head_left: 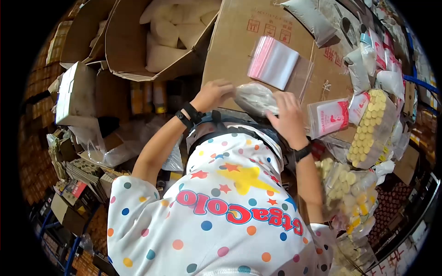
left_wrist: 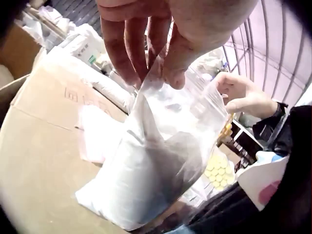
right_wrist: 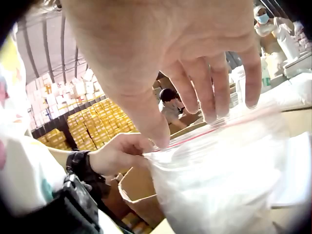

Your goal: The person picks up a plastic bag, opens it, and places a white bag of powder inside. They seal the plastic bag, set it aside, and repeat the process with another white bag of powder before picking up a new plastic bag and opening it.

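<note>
A clear zip bag (left_wrist: 161, 161) with a white filling stands at the cardboard's near edge, in front of the person's body. My left hand (head_left: 214, 94) pinches one end of its top edge between thumb and fingers, best seen in the left wrist view. At the opposite end, my right hand (head_left: 290, 117) holds the top edge, its thumb and fingertips right at the rim. A red line runs along the bag's seal in the right wrist view. Just beyond the bag lies a stack of flat zip bags (head_left: 274, 62) with pink edges.
Open cartons (head_left: 133, 73) stand at the left, one with pale stuffed bags inside. Filled white bags (head_left: 313, 20) lie at the far right of the cardboard (head_left: 230, 46). A pink printed packet (head_left: 329, 118) and a bag of yellow round pieces (head_left: 368, 129) are to the right.
</note>
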The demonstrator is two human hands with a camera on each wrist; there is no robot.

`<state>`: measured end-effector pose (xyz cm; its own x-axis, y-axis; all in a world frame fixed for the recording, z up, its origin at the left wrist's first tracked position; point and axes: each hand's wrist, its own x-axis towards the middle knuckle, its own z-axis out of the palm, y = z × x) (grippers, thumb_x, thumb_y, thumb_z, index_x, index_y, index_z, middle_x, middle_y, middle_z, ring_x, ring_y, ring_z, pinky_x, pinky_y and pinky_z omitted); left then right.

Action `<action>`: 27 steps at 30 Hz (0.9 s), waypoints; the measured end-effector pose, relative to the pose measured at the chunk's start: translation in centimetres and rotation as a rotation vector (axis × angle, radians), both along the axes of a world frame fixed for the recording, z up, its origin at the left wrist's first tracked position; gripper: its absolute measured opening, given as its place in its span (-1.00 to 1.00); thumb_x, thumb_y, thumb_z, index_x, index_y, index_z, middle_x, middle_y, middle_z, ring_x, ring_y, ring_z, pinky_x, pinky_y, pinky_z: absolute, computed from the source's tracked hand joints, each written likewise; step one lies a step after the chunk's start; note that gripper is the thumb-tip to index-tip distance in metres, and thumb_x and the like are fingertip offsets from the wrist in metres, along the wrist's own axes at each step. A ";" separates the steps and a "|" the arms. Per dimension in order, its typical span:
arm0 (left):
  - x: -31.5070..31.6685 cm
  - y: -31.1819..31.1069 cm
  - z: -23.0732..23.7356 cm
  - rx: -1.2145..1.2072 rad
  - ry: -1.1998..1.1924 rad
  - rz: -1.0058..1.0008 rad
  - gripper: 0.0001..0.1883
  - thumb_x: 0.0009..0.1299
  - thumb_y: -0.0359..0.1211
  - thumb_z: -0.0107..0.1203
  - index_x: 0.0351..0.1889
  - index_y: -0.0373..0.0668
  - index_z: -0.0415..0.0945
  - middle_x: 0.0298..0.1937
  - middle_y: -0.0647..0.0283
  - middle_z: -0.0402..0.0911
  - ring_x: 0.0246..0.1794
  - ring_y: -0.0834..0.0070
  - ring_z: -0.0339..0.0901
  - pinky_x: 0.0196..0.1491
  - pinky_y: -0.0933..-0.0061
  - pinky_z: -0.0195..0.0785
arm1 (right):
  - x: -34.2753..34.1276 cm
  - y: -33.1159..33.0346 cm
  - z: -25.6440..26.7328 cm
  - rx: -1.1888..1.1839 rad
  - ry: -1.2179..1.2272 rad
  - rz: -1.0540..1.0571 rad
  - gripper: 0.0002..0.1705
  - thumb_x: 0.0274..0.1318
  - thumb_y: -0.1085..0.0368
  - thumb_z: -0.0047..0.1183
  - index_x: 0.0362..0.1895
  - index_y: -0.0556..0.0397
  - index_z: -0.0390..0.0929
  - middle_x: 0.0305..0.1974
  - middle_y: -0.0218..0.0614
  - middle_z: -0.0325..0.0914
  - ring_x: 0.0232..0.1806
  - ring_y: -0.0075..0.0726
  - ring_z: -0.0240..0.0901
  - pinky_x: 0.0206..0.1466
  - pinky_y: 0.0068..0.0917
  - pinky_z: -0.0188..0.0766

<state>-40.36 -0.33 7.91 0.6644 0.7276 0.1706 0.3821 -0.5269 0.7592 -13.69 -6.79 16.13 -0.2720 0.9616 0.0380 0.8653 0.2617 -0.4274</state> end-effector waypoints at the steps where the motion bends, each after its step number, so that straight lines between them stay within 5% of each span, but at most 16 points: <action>1: 0.2 0.1 -0.3 -0.029 -0.045 0.024 -0.83 0.24 -0.51 0.25 -0.24 -0.28 0.53 -0.28 0.18 0.62 -0.29 0.23 0.61 -0.19 0.35 0.51 | -1.2 0.4 -0.2 -0.020 0.029 0.025 -0.44 -0.10 0.17 0.30 0.02 0.07 0.48 -0.01 -0.26 0.49 0.13 -0.12 0.36 0.13 -0.24 0.32; 4: 0.2 0.4 0.4 -0.345 -0.167 0.130 -0.76 0.23 -0.51 0.30 -0.17 -0.26 0.52 -0.28 0.17 0.64 -0.28 0.32 0.65 -0.18 0.41 0.52 | -4.8 1.7 -0.6 0.033 -0.002 0.131 -0.45 -0.10 0.17 0.31 0.03 0.04 0.49 0.00 -0.28 0.49 0.15 -0.15 0.34 0.15 -0.19 0.28; 8: -1.2 0.4 -0.1 -0.373 -0.218 0.157 -0.74 0.23 -0.50 0.32 -0.15 -0.24 0.55 -0.29 0.16 0.65 -0.29 0.34 0.66 -0.17 0.42 0.51 | -7.4 2.8 -2.0 0.077 -0.026 0.172 -0.50 -0.10 0.20 0.29 -0.01 0.00 0.52 -0.04 -0.32 0.49 0.12 -0.19 0.35 0.16 -0.20 0.25; 17: -2.2 0.3 -1.2 0.040 -0.059 0.121 -0.89 0.21 -0.41 0.28 -0.34 -0.18 0.62 -0.36 0.23 0.63 -0.35 0.26 0.59 -0.27 0.33 0.48 | -8.6 3.8 -4.9 0.082 0.025 0.178 -0.85 -0.03 0.28 0.19 -0.31 -0.02 0.65 -0.27 -0.40 0.55 -0.03 -0.24 0.38 0.08 -0.24 0.25; 27: -1.4 0.4 -1.2 -0.021 0.006 0.193 -0.91 0.17 -0.39 0.28 -0.38 -0.14 0.63 -0.42 0.25 0.63 -0.36 0.26 0.59 -0.30 0.33 0.46 | -9.7 4.0 -5.8 0.061 0.102 0.063 -0.93 -0.05 0.32 0.15 -0.43 0.01 0.62 -0.33 -0.36 0.55 -0.10 -0.20 0.41 0.03 -0.22 0.24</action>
<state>-41.74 0.03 6.72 0.5132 0.8449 0.1509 0.4788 -0.4277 0.7667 -23.39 -2.81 10.32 -0.3233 0.9379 0.1261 0.7995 0.3419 -0.4938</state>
